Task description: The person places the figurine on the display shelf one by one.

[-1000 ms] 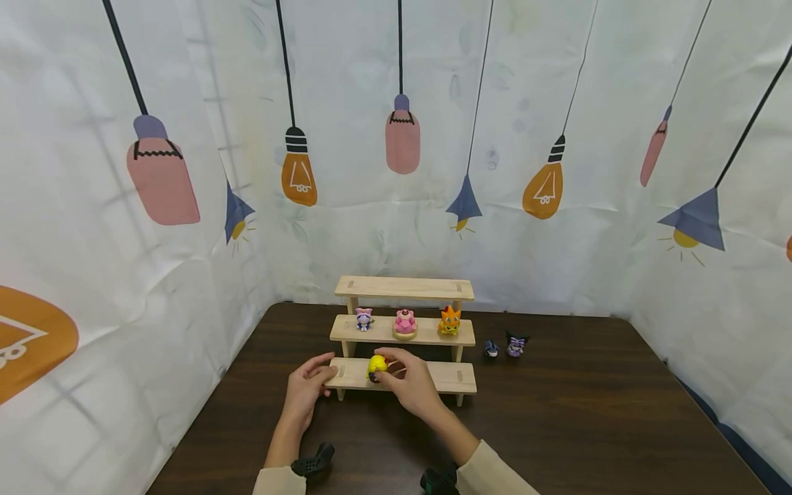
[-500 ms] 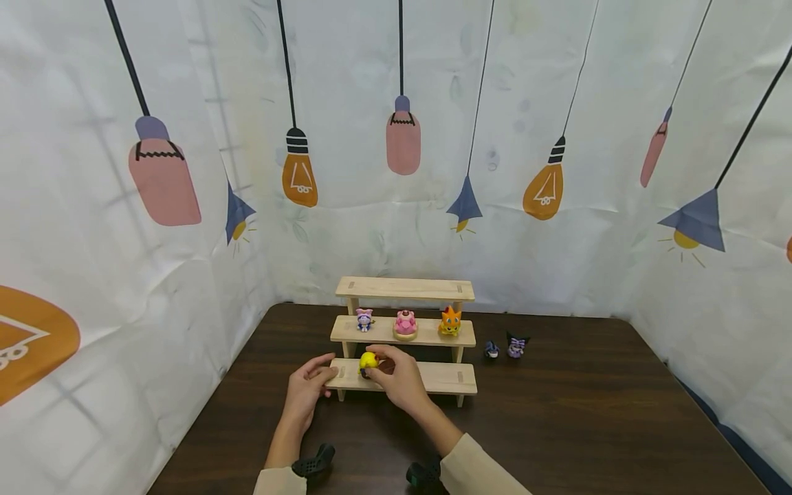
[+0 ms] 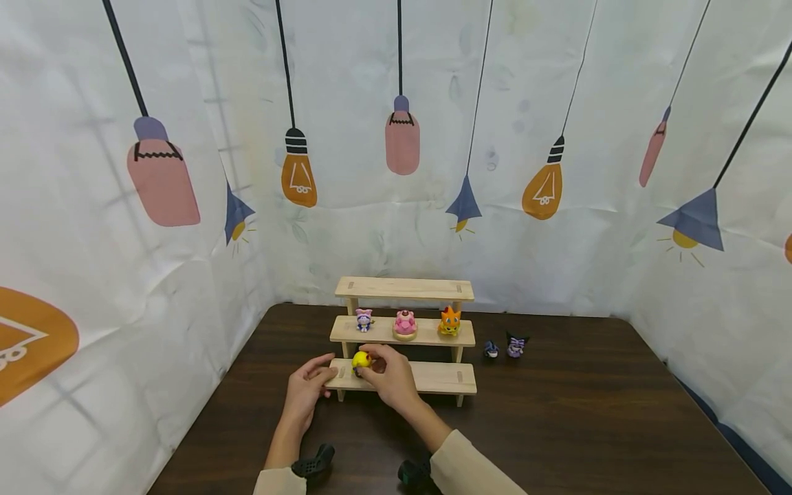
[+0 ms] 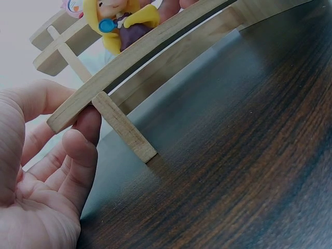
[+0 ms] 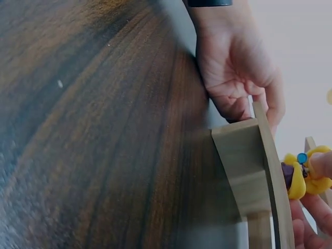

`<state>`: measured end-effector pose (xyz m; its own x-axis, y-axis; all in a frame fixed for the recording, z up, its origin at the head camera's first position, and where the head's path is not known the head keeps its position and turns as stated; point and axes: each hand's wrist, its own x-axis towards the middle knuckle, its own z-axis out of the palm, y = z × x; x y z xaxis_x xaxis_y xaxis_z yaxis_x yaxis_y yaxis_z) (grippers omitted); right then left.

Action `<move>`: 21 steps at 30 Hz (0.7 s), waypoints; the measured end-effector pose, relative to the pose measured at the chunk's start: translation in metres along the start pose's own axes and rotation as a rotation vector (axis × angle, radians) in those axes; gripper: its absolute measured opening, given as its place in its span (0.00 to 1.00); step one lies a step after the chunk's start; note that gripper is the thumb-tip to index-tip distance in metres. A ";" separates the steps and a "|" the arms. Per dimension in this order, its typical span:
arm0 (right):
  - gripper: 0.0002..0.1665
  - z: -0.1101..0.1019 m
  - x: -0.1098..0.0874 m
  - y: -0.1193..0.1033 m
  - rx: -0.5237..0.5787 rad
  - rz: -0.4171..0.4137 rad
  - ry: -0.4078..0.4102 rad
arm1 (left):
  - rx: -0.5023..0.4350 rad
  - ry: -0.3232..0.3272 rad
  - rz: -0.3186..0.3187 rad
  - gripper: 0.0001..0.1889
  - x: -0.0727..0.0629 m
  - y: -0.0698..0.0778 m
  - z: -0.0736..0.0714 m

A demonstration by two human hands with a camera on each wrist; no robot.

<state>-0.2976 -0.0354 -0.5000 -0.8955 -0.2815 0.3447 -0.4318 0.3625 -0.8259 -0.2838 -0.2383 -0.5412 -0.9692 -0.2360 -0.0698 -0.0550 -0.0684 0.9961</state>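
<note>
A three-step wooden display stand (image 3: 442, 376) stands on the table. My left hand (image 3: 304, 392) grips the left end of its lowest step; in the left wrist view, fingers (image 4: 85, 124) lie under the board's end. My right hand (image 3: 396, 381) pinches a small figurine (image 3: 361, 361) with yellow hair over that same step, near its left end. In the left wrist view the figurine (image 4: 129, 26) looks upright, in a dark purple dress with a blue round piece in front, its base at the board. The right wrist view shows the thumb (image 5: 321, 165) against its front.
On the middle step stand a pink-and-blue figurine (image 3: 364, 320), a pink one (image 3: 405, 323) and an orange one (image 3: 449, 321). Right of the stand, a small dark-blue figurine (image 3: 491, 349) and a purple one with black ears (image 3: 516, 345) sit on the dark wood table (image 3: 569, 412).
My right hand has moved left along the lowest step with the yellow-haired figurine in its pinch. The left hand has stayed on the step's end.
</note>
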 end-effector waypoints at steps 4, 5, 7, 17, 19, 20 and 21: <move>0.22 0.002 0.000 0.001 -0.020 -0.005 0.010 | 0.003 -0.001 0.002 0.24 0.000 0.000 0.000; 0.22 0.003 0.000 0.002 -0.025 -0.005 0.011 | 0.005 -0.001 0.002 0.24 0.000 0.001 0.000; 0.22 0.004 0.001 0.002 -0.031 -0.008 0.012 | 0.008 -0.003 0.002 0.24 0.000 0.001 0.000; 0.22 0.006 0.002 0.003 -0.048 0.001 0.007 | -0.001 0.003 0.002 0.23 -0.001 0.000 0.000; 0.22 0.006 0.002 0.003 -0.043 0.000 0.008 | -0.001 0.003 0.002 0.23 -0.001 0.000 0.000; 0.22 0.006 0.002 0.003 -0.041 -0.001 0.008 | 0.001 0.003 0.002 0.23 -0.001 0.000 0.000; 0.22 0.006 0.002 0.003 -0.040 -0.002 0.007 | 0.002 0.003 0.003 0.23 -0.001 0.000 0.000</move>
<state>-0.2996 -0.0406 -0.5046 -0.8953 -0.2757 0.3498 -0.4375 0.3972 -0.8067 -0.2829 -0.2381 -0.5408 -0.9686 -0.2395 -0.0671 -0.0527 -0.0661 0.9964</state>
